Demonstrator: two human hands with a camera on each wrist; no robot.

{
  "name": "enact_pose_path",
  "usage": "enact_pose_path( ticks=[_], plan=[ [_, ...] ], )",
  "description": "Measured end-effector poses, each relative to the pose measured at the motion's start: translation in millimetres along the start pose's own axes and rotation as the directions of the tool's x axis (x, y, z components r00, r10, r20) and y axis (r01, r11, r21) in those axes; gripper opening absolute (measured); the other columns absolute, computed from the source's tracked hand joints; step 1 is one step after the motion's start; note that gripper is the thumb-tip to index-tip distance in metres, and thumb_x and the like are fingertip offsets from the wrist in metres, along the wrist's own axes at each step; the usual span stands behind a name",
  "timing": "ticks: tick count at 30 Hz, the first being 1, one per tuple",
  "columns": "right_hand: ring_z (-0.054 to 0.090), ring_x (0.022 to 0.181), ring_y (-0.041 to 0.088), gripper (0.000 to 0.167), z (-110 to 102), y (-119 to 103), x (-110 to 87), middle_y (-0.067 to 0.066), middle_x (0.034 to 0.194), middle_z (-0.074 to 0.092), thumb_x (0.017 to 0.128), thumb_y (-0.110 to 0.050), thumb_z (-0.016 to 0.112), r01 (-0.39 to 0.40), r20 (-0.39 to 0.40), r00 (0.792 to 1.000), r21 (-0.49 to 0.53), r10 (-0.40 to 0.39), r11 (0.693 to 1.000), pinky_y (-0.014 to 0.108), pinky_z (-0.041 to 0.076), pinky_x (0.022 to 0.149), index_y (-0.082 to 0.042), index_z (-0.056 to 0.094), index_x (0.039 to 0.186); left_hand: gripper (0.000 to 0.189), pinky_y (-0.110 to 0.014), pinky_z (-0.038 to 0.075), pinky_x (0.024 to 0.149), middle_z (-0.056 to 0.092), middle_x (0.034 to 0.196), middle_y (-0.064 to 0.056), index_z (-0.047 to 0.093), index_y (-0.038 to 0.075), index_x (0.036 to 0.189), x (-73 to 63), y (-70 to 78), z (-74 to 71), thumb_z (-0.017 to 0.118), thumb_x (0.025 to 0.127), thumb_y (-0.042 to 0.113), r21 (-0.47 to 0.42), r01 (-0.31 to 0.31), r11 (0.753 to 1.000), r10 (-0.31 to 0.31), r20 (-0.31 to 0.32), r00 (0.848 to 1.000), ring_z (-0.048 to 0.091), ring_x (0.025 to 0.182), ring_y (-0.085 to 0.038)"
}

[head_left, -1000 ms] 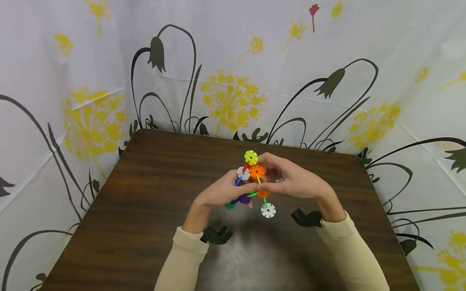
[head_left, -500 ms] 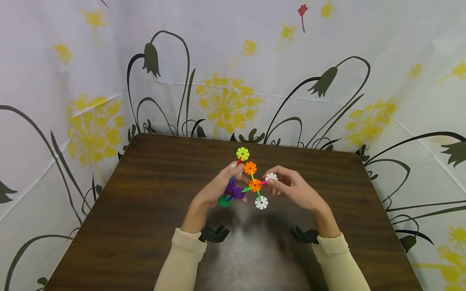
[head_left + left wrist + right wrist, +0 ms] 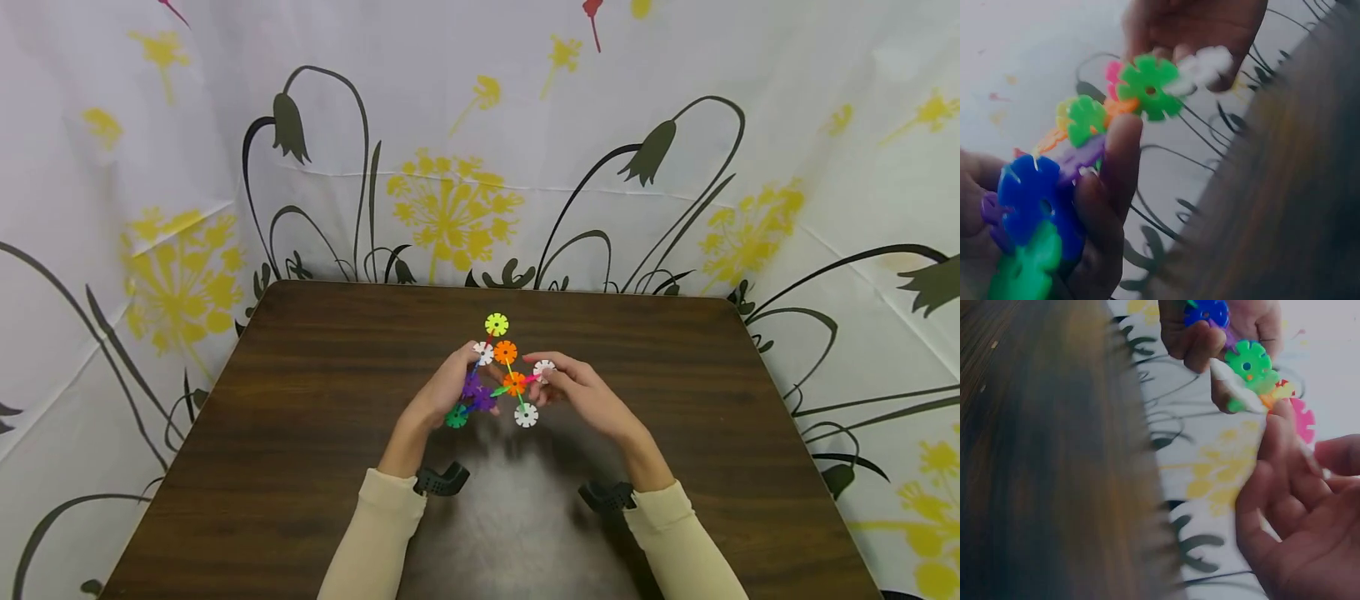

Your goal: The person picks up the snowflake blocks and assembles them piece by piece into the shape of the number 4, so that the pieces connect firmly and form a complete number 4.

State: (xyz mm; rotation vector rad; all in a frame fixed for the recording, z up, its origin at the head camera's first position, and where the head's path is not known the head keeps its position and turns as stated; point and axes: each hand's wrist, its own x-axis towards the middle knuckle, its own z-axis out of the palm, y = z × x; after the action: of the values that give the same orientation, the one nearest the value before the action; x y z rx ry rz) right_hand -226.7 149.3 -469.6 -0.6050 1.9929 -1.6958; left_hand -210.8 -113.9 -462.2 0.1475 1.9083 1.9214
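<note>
Both hands hold a linked structure of slotted plastic snowflake discs [image 3: 514, 383] in the air above the table. My left hand [image 3: 441, 390] grips its left side, by a white disc [image 3: 483, 353] and purple discs [image 3: 482, 400]. A dark green disc [image 3: 457, 416] hangs below there. With thumb and fingers my right hand [image 3: 596, 404] pinches the white disc [image 3: 543, 370] at the right end, joined through a pink one [image 3: 1304, 422]. A yellow disc [image 3: 497, 324] tops the structure. In the left wrist view a blue disc [image 3: 1027, 194] lies against the left hand's fingers.
Below the hands spreads a dark wood-grain table [image 3: 300, 467]. Behind it and along its sides hangs a white curtain [image 3: 480, 100] printed with flowers. Each wrist wears a black camera mount [image 3: 442, 481].
The right hand has moved off the structure's middle to its right end, uncovering the white disc it pinches. The left hand keeps its grip, its thumb shifting at the upper white disc.
</note>
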Motion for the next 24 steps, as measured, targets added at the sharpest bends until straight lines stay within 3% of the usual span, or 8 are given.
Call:
enact_pose_path(
  ticks=[4,8,10,13,16,20,23,24],
  plan=[
    [0.069,0.093,0.035,0.045,-4,23,10.4,0.014,0.104,0.074,0.116,-0.016,0.041,-0.118,0.030,0.993,0.010,0.118,0.993,0.046,0.063,0.093,-0.001,0.048,0.158,0.038,-0.031,0.058,0.069,0.069,0.108,-0.017,0.052,-0.002,0.121,16.0,-16.4,-3.7,0.031,0.113,0.028,0.081,0.044,0.996,-0.041,-0.029,0.999,0.074,0.070,-0.023],
    [0.058,0.079,0.022,0.037,-9,45,18.0,0.012,0.096,0.066,0.115,-0.016,0.047,-0.188,0.007,0.982,-0.130,0.191,0.974,0.033,0.055,0.076,0.003,0.062,0.143,0.030,-0.028,0.047,0.072,0.069,0.101,-0.016,0.056,-0.001,0.102,33.3,-31.9,-9.0,0.041,0.112,0.023,0.219,0.034,0.975,-0.021,-0.060,0.998,0.064,0.079,-0.017],
    [0.055,0.074,0.019,0.033,-11,55,21.6,0.010,0.092,0.063,0.113,-0.018,0.051,-0.202,-0.011,0.979,-0.204,0.204,0.958,0.030,0.049,0.069,0.001,0.067,0.136,0.031,-0.028,0.044,0.075,0.071,0.101,-0.017,0.058,-0.002,0.099,39.5,-38.7,-12.0,0.044,0.112,0.022,0.288,0.031,0.957,-0.011,-0.072,0.997,0.062,0.085,-0.018],
    [0.057,0.070,0.019,0.028,-10,62,26.6,0.010,0.088,0.065,0.111,-0.016,0.058,-0.197,-0.032,0.980,-0.255,0.195,0.947,0.031,0.051,0.067,0.001,0.066,0.131,0.032,-0.032,0.055,0.084,0.075,0.108,-0.019,0.065,-0.002,0.104,47.4,-48.4,-16.7,0.046,0.113,0.022,0.322,0.047,0.946,-0.021,-0.084,0.996,0.070,0.092,-0.023],
    [0.064,0.070,0.020,0.031,-9,63,31.3,0.014,0.088,0.071,0.109,-0.015,0.062,-0.195,-0.059,0.981,-0.247,0.186,0.949,0.035,0.056,0.070,0.002,0.061,0.135,0.033,-0.033,0.053,0.081,0.067,0.094,-0.013,0.064,0.001,0.094,54.0,-52.4,-19.7,0.046,0.113,0.022,0.380,0.048,0.924,-0.003,-0.118,0.993,0.065,0.081,-0.021],
    [0.066,0.066,0.020,0.026,-11,66,37.5,0.015,0.086,0.074,0.108,-0.015,0.064,-0.217,-0.092,0.975,-0.240,0.201,0.946,0.035,0.056,0.066,0.003,0.060,0.126,0.035,-0.034,0.041,0.076,0.062,0.089,-0.008,0.063,0.005,0.085,62.1,-50.4,-21.0,0.043,0.108,0.022,0.540,0.050,0.840,0.054,-0.175,0.983,0.051,0.077,-0.018],
    [0.063,0.063,0.018,0.023,-11,69,40.3,0.011,0.083,0.071,0.108,-0.016,0.064,-0.237,-0.115,0.970,-0.262,0.214,0.935,0.033,0.054,0.062,0.001,0.064,0.122,0.041,-0.036,0.043,0.081,0.074,0.114,-0.012,0.074,0.000,0.102,66.4,-50.2,-21.8,0.040,0.108,0.022,0.600,0.066,0.797,0.056,-0.183,0.982,0.055,0.085,-0.019],
    [0.061,0.062,0.018,0.022,-11,70,41.1,0.010,0.082,0.070,0.108,-0.017,0.064,-0.241,-0.122,0.969,-0.274,0.215,0.931,0.032,0.053,0.060,0.001,0.066,0.122,0.043,-0.038,0.044,0.084,0.074,0.120,-0.016,0.076,0.000,0.113,67.3,-50.7,-22.3,0.040,0.109,0.023,0.596,0.069,0.800,0.053,-0.185,0.981,0.055,0.086,-0.021]
  ],
)
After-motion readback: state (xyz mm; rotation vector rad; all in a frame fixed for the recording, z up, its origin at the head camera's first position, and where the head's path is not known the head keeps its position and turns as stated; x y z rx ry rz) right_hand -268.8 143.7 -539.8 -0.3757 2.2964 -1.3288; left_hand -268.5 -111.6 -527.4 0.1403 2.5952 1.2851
